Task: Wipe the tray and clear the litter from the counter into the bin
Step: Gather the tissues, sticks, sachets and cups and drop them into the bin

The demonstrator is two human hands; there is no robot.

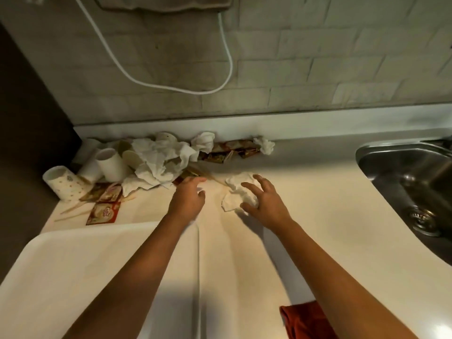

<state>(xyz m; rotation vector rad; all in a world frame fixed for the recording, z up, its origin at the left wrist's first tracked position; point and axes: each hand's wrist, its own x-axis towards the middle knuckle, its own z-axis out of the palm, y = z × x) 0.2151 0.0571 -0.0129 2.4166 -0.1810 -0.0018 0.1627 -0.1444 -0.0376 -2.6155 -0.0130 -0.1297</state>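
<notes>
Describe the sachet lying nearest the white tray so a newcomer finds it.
Start at the white tray at the counter's left. Just past its far edge lies a flat red-and-cream printed sachet. It lies apart, nearer the tray than the other sachets beside the patterned paper cup.

Litter (pixel 156 157) left of sink (pixel 411 182), behind tray (pixel 73 265)
</notes>
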